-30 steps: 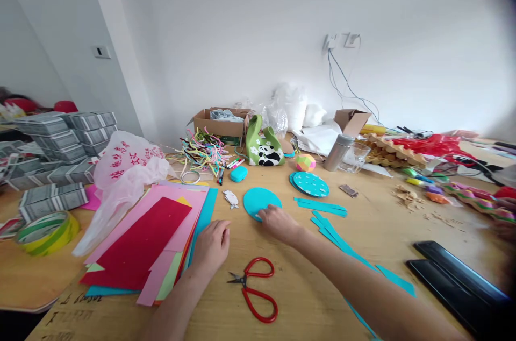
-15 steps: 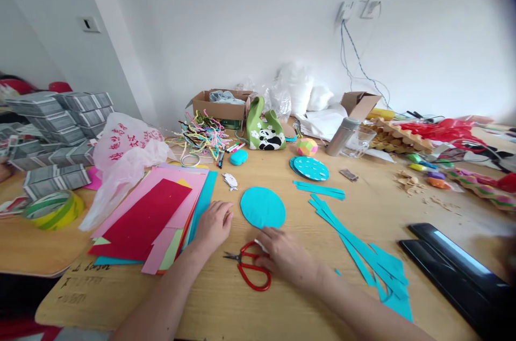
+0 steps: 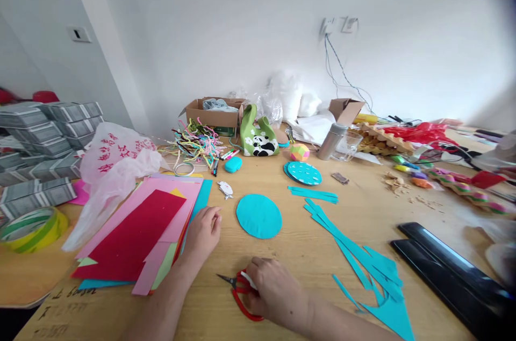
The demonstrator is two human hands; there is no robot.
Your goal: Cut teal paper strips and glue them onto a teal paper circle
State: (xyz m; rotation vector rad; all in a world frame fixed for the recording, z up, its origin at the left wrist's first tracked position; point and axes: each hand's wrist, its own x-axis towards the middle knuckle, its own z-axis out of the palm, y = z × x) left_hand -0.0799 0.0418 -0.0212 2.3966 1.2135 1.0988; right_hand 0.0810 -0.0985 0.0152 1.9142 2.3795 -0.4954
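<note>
My right hand is closed over the red handles of a pair of scissors, whose dark blades lie slightly apart and point left. A small white stick-like piece shows by its fingers; its kind I cannot make out. My left hand rests at the right edge of the felt sheets with fingers curled together and nothing visible in them. A blue felt circle lies flat on the table just beyond and between both hands.
Coloured felt sheets are stacked at left. Blue felt strips and scraps lie right, near a long black object. Further back are patterned blue discs, a panda bag, pipe cleaners and a steel flask.
The view has shifted slightly. My right hand has drawn nearer to me over the scissors, away from the blue circle's edge. My left hand stays beside the felt sheets.
</note>
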